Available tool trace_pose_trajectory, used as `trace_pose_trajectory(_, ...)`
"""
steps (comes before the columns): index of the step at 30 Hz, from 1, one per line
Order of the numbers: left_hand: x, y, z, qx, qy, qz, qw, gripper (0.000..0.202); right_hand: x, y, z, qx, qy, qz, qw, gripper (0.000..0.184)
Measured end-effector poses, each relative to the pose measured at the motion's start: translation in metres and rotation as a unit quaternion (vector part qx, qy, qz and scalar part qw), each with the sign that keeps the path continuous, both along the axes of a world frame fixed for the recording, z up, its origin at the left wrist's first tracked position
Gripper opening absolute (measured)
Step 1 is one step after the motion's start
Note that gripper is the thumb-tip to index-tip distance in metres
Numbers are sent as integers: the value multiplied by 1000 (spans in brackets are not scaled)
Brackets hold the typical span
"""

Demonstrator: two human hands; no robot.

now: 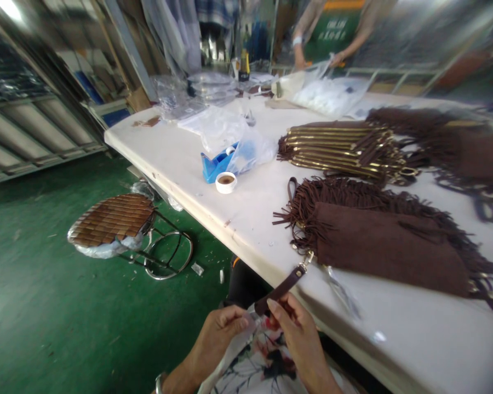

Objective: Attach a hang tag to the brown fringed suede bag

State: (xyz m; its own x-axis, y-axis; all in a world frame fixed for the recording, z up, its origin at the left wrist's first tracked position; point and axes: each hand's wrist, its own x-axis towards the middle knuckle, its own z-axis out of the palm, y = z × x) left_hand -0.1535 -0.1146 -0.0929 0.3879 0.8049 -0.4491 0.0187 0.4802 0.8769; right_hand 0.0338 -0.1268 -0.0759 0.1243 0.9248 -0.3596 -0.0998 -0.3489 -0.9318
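Note:
A dark brown wrist strap (282, 289) runs down from a metal clasp (308, 258) beside the front corner of a brown fringed bag (390, 246). My right hand (299, 331) pinches the strap's lower end between thumb and fingers, just off the table's near edge. Close to its left, my left hand (225, 331) is closed, thumb against fingers, on a bit of translucent plastic (251, 323) touching the strap's end. Both hands are over my lap, above flower-patterned cloth (267, 358). The bag lies flat on the table.
On the white table (168, 158) are a blue tape dispenser (213, 166), a roll of tape (225, 183), clear plastic bags (254, 145) and stacked brown bags with gold zips (332, 145). A round stool (110, 221) stands left. Across the table, a person (332, 33) handles a plastic bag.

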Motion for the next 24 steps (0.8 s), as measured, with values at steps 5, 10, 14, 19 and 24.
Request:
trace_pose_trajectory(5,10,-4,0,-47,-52,11,998,36,4,1,4,-5,6,35,999,31)
trace_pose_trajectory(10,19,-1,8,-46,-57,14,997,41,11,4,1,-13,28,43,999,32)
trace_pose_trajectory(14,27,5,10,-19,-37,-15,999,41,6,4,-4,-35,34,23,999,33)
trace_pose_trajectory(19,33,19,9,23,28,-48,998,37,12,-2,8,37,-117,65,990,25)
trace_pose_trajectory(24,24,39,22,81,114,-64,988,37,59,12,43,163,-465,150,857,25)
